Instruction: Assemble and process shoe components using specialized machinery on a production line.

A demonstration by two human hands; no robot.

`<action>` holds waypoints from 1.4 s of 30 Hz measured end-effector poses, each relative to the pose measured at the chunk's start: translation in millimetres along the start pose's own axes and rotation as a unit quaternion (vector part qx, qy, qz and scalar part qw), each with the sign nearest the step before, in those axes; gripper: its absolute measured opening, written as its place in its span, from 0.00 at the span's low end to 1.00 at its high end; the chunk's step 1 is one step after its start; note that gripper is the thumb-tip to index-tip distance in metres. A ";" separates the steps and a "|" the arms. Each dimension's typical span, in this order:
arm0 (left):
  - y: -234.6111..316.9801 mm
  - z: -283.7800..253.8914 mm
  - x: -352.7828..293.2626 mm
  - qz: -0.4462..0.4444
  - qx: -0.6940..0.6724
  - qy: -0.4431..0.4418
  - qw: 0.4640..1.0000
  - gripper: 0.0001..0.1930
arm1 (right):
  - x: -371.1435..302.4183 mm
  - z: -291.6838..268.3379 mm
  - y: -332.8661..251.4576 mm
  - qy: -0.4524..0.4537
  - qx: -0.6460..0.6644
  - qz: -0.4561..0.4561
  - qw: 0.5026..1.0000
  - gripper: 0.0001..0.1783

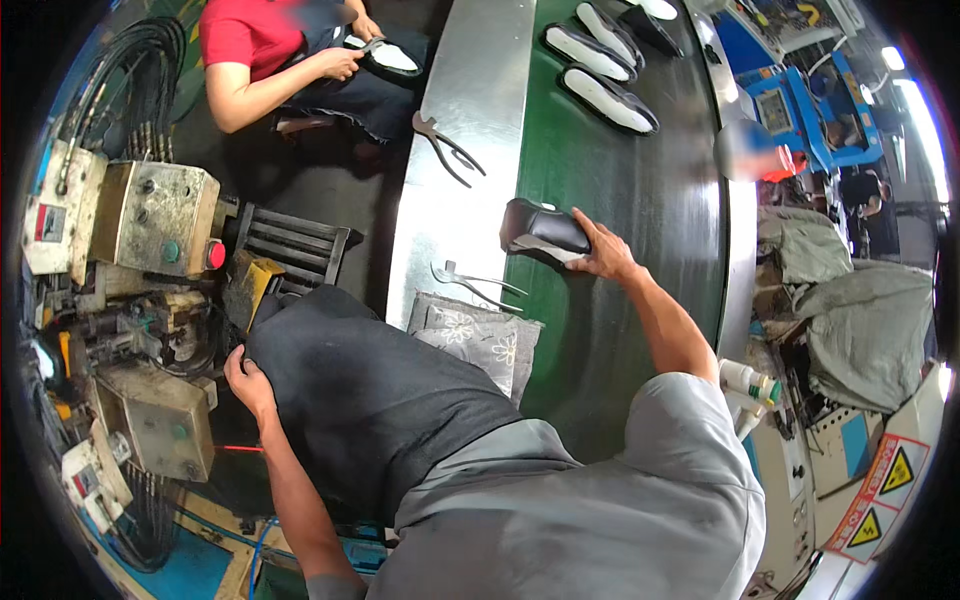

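Observation:
A black shoe upper with a pale underside edge sits where the metal ledge meets the green belt. The fingers of my right hand grip it from its right end. Low on the left, my left hand rests beside my dark-clad knee, its fingers loosely apart and holding nothing. Near the shoe, pincers with light metal handles lie on the ledge. Dark-handled pincers lie farther up. A folded grey cloth with white flowers is nearest to me.
Several black shoes with white undersides lie far up the green belt. Across from me a person in a red shirt handles another shoe. Grimy machine boxes with a red button stand at left; covered equipment is at right.

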State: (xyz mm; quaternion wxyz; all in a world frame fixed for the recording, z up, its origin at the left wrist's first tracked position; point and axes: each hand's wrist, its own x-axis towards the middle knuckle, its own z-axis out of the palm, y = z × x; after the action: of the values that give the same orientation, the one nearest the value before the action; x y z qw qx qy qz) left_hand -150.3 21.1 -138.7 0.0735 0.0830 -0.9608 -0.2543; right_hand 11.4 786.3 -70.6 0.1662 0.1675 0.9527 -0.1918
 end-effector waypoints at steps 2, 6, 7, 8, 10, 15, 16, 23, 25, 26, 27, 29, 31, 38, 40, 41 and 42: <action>8.6 -5.5 -12.6 -0.020 -0.065 0.049 0.996 0.19 | 10.3 -6.6 -12.8 -0.098 0.001 0.024 0.995 0.72; 93.5 -0.5 -32.5 0.001 -0.145 0.013 0.989 0.22 | -17.1 40.8 -10.3 0.079 0.219 0.072 0.970 0.68; 101.8 4.3 -34.5 0.050 -0.164 0.016 0.985 0.24 | -11.1 47.5 -23.1 0.086 0.301 0.106 0.944 0.68; 132.1 8.4 -37.7 0.032 -0.202 -0.015 0.979 0.22 | -11.9 52.0 -29.3 0.096 0.379 0.149 0.908 0.68; 165.3 3.6 -44.2 0.023 -0.308 -0.057 0.949 0.22 | -11.5 37.5 -70.1 0.061 0.516 0.148 0.841 0.65; 283.5 -5.0 -23.8 0.076 -0.477 -0.205 0.851 0.28 | -23.7 7.7 -157.3 0.051 0.483 0.060 0.872 0.65; 299.0 -18.4 -18.6 0.088 -0.473 -0.209 0.851 0.29 | -33.2 -13.0 -203.2 0.006 0.425 0.062 0.903 0.65; 299.7 -86.1 15.7 0.297 -0.239 -0.070 0.922 0.23 | -61.5 4.5 -331.5 -0.060 0.293 -0.185 0.936 0.63; 269.9 -119.4 -0.2 0.302 -0.203 0.002 0.931 0.22 | -55.7 13.9 -364.7 -0.099 0.308 -0.229 0.918 0.66; 256.4 -137.5 -9.6 0.322 -0.191 0.037 0.926 0.23 | -50.3 12.0 -385.6 -0.128 0.305 -0.236 0.914 0.67; 243.6 -159.4 -25.5 0.339 -0.186 0.034 0.922 0.27 | -46.6 18.7 -404.1 -0.133 0.298 -0.263 0.908 0.69; 228.1 -204.8 -59.5 0.321 -0.216 -0.079 0.919 0.35 | -42.9 47.5 -428.2 -0.041 0.257 -0.347 0.901 0.72; 214.0 -217.3 -96.7 0.175 -0.420 -0.133 0.881 0.48 | -36.4 80.5 -439.6 -0.044 0.264 -0.392 0.880 0.73; 199.4 -204.1 -126.7 0.079 -0.388 -0.039 0.918 0.47 | -61.7 115.1 -451.3 -0.010 0.219 -0.542 0.811 0.76; 201.1 -199.2 -133.7 0.055 -0.406 -0.017 0.912 0.44 | -59.8 116.2 -452.6 -0.003 0.220 -0.553 0.803 0.75; 200.5 -197.6 -135.0 0.054 -0.404 -0.013 0.913 0.43 | -61.7 116.2 -452.6 -0.005 0.220 -0.550 0.805 0.75; 200.5 -196.5 -135.7 0.053 -0.402 -0.010 0.914 0.42 | -63.9 115.9 -452.7 -0.006 0.224 -0.546 0.807 0.74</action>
State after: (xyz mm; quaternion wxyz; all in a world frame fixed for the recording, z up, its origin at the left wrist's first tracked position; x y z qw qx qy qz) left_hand -6.4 126.0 117.2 0.1044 -0.0076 -0.7813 -0.6153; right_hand -75.8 327.2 -7.1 -0.0026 -0.3491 0.8163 -0.4601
